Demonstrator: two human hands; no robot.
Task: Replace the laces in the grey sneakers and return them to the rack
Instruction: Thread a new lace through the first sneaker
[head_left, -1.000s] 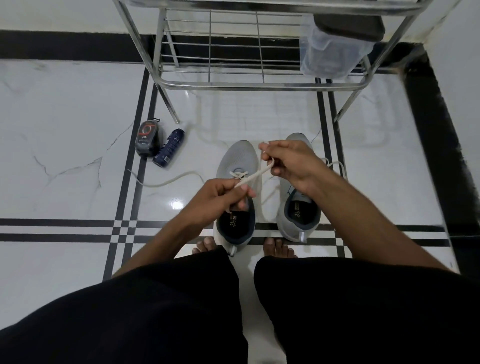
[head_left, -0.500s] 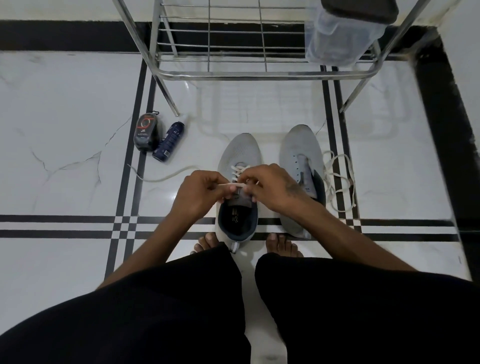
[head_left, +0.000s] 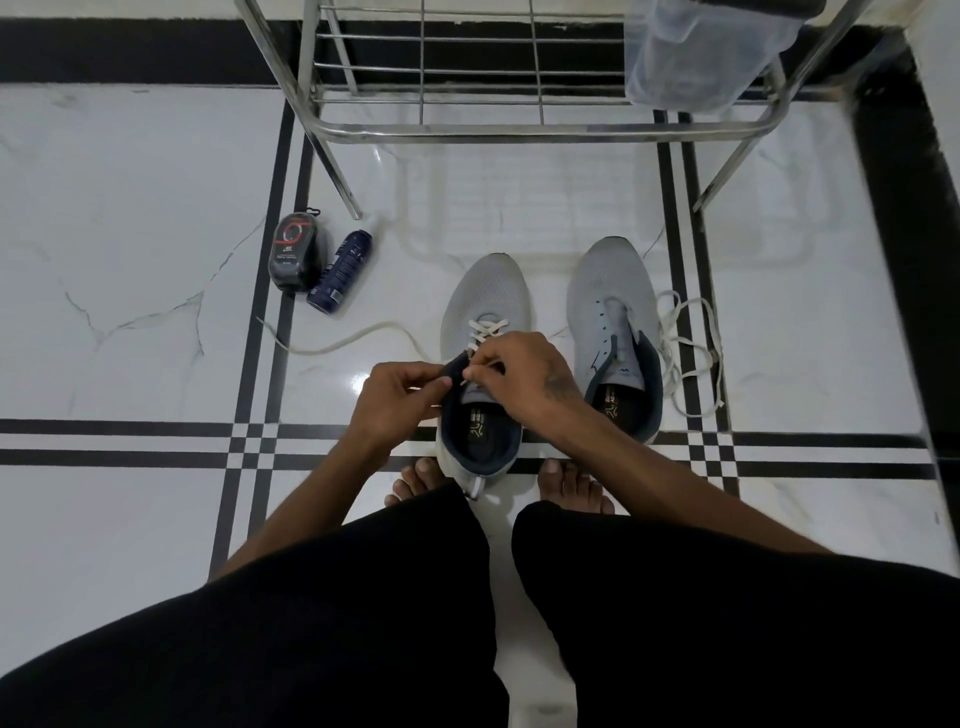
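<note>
Two sneakers on the floor below the rack (head_left: 519, 132): left shoe (head_left: 480, 312) half laced, right shoe (head_left: 608, 296) bare, its lace (head_left: 691, 353) piled beside it. Left hand (head_left: 400, 400) pinches the left shoe's collar; right hand (head_left: 524, 379) pinches a lace end at an eyelet (tip barely visible). Risk: skipped eyelet, or the loose tail (head_left: 337, 343) dragging under the shoe and snagging.

left hand (head_left: 397, 397) pinches shoe collar | right hand (head_left: 519, 376) pinches white lace (head_left: 485, 332) | left grey sneaker (head_left: 485, 312) half laced
</note>
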